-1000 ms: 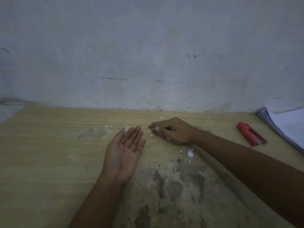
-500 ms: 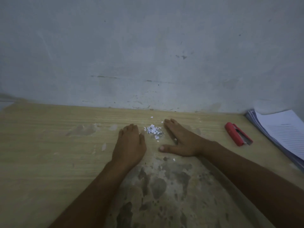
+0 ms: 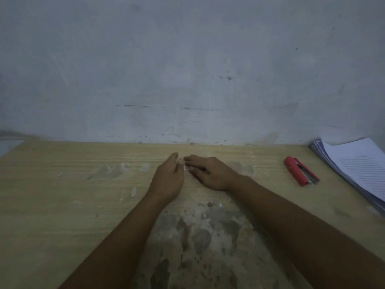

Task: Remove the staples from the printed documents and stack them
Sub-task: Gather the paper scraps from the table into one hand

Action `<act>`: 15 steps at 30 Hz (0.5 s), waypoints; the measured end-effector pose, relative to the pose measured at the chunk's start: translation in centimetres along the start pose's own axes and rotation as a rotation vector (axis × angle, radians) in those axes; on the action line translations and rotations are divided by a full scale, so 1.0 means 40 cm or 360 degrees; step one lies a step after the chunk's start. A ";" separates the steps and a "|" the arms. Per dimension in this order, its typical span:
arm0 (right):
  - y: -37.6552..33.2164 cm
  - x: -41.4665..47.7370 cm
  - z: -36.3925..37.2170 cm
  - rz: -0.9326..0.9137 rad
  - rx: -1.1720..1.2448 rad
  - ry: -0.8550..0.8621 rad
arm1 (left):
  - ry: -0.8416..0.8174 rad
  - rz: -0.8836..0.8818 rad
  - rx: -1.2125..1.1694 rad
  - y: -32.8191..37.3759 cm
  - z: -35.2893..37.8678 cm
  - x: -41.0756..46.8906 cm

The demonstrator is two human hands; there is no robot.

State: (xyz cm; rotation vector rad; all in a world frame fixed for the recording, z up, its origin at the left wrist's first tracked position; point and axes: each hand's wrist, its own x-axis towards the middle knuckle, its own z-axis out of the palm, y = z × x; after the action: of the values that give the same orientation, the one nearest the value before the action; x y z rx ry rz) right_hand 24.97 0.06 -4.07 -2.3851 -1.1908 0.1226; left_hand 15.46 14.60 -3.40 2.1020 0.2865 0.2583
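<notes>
My left hand [image 3: 167, 178] and my right hand [image 3: 210, 172] lie on the wooden table [image 3: 62, 195] near the wall, cupped toward each other with fingertips almost touching. Between them only a sliver of the small white paper scraps [image 3: 185, 167] shows; the rest of the pile is hidden under the hands. A stack of printed documents [image 3: 358, 165] lies at the far right edge. A red staple remover [image 3: 298, 171] lies just left of the stack, well away from both hands.
A bare grey wall [image 3: 187, 69] rises right behind the table. The table's surface is worn and stained grey [image 3: 198, 232] in front of the hands, with a stray scrap [image 3: 219, 205] on it. Pale scuffed patches [image 3: 108, 171] mark the wood to the left.
Both hands have closed in on the scrap pile that lay open between them half a second ago, so it is now almost covered. The stapler tool and stack have not moved.
</notes>
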 end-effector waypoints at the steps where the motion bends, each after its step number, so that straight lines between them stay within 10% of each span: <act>1: -0.007 -0.016 0.004 -0.0053 0.0034 0.0047 | -0.0052 0.0033 0.0091 0.000 0.002 -0.012; 10: -0.031 -0.158 -0.028 0.0094 0.0825 0.0322 | -0.0198 0.0236 0.0120 0.019 0.020 -0.092; 15: 0.006 -0.211 -0.088 0.0222 0.0350 0.0362 | -0.0033 0.0111 -0.0238 0.007 0.012 -0.096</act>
State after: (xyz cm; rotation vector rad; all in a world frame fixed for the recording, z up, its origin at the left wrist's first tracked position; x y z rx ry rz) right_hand 20.90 -7.91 -2.11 -2.2182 -0.8604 0.0239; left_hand 11.98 12.89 -3.68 1.9679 0.1762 0.2905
